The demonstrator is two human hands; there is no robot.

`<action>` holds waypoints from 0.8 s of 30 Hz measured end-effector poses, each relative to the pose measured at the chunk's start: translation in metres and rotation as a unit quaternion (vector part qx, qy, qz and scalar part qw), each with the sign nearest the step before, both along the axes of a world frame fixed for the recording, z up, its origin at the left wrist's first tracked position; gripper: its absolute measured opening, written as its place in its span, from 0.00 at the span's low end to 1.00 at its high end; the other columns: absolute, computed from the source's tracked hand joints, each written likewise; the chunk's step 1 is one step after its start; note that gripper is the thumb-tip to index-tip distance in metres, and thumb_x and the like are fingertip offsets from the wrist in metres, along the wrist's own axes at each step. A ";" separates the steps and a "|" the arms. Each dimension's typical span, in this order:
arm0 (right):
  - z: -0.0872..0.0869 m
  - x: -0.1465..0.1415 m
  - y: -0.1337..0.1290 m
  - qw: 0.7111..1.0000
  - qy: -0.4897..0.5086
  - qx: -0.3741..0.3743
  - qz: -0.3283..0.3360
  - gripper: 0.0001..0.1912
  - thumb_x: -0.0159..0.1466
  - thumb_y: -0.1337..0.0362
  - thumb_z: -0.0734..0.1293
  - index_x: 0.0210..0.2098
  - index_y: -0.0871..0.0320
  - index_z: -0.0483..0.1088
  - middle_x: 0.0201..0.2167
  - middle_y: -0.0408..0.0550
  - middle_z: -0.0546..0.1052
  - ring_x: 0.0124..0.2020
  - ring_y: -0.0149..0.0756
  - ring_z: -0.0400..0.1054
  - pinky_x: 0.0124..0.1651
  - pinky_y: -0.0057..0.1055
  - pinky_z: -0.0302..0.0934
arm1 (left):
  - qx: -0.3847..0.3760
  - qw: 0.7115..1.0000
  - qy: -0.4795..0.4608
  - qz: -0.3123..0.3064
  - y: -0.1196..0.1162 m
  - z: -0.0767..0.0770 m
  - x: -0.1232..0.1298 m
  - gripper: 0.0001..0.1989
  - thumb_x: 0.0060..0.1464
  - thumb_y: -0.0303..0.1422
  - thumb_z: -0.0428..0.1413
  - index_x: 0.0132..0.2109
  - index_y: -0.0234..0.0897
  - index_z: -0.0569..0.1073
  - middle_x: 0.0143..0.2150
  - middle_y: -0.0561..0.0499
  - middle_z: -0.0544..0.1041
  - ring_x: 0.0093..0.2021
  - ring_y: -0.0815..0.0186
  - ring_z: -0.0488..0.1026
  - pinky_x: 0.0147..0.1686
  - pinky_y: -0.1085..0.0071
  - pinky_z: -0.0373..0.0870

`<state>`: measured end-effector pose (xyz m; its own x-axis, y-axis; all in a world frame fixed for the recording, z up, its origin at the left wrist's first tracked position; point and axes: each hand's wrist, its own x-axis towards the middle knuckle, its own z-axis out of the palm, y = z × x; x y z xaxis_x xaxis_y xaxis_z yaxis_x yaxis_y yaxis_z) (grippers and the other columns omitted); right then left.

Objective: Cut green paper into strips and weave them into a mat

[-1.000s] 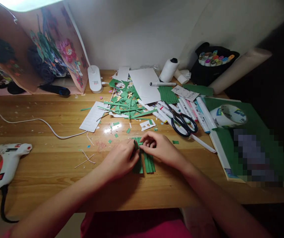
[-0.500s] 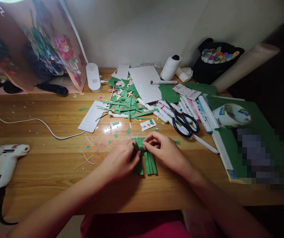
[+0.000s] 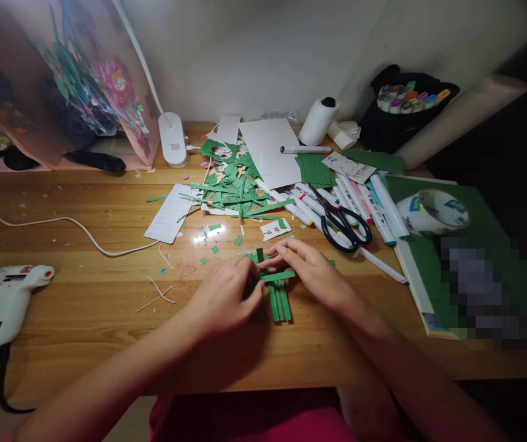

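Observation:
Several green paper strips (image 3: 280, 302) lie side by side on the wooden table, between my two hands. Pinched in my left hand (image 3: 232, 291) is a green strip (image 3: 278, 277) that crosses over them and points to the right. Just above this strip, the fingers of my right hand (image 3: 303, 265) are stretched toward my left fingertips, with the thumb hidden behind or below them. A short dark green end (image 3: 260, 255) stands up between the hands. Whether my right fingers touch it cannot be made out.
Green scraps (image 3: 240, 184), black scissors (image 3: 343, 224) and markers (image 3: 309, 212) lie beyond my hands. A glue gun (image 3: 12, 301) rests at left, near a white cable (image 3: 72, 220). A tape roll (image 3: 433, 210) sits on a green sheet (image 3: 493, 221) at right.
My right fingers have let go of the green paper and spread out. The strip at my left fingertips now extends to the right across the others.

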<state>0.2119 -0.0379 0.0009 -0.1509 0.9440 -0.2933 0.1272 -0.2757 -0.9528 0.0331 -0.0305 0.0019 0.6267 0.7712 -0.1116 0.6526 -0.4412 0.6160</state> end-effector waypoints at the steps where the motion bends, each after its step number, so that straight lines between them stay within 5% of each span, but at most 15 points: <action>1: 0.000 0.001 0.000 1.000 -0.013 0.009 0.008 0.09 0.64 0.59 0.59 0.34 0.57 0.67 0.34 0.47 0.77 0.38 0.36 0.74 0.41 0.32 0.66 | 0.002 1.000 0.001 0.006 0.001 -0.003 0.000 0.06 0.58 0.32 0.47 0.34 0.35 0.65 0.32 0.49 0.71 0.29 0.67 0.66 0.28 0.70 0.61; 7: -0.004 0.004 -0.003 0.984 -0.144 0.071 0.080 0.04 0.55 0.70 0.67 0.31 0.58 0.72 0.31 0.45 0.78 0.34 0.34 0.72 0.39 0.30 0.65 | 0.000 0.999 0.003 0.046 0.003 -0.014 0.001 0.05 0.57 0.31 0.50 0.34 0.35 0.66 0.30 0.50 0.72 0.28 0.68 0.66 0.26 0.71 0.59; 14: -0.010 0.002 -0.005 0.978 -0.177 0.076 0.081 0.03 0.54 0.71 0.66 0.28 0.58 0.70 0.26 0.43 0.76 0.27 0.31 0.71 0.29 0.26 0.63 | -0.019 0.998 -0.020 0.060 0.003 -0.012 0.001 0.05 0.57 0.32 0.50 0.40 0.36 0.68 0.30 0.51 0.74 0.29 0.67 0.68 0.27 0.72 0.62; 24: -0.008 0.001 -0.003 0.970 -0.201 0.126 0.046 0.06 0.53 0.75 0.66 0.28 0.57 0.69 0.28 0.44 0.76 0.31 0.33 0.72 0.36 0.30 0.67 | 0.022 0.998 -0.041 0.031 0.004 -0.014 -0.001 0.06 0.54 0.28 0.51 0.38 0.37 0.71 0.30 0.52 0.73 0.29 0.69 0.68 0.27 0.73 0.61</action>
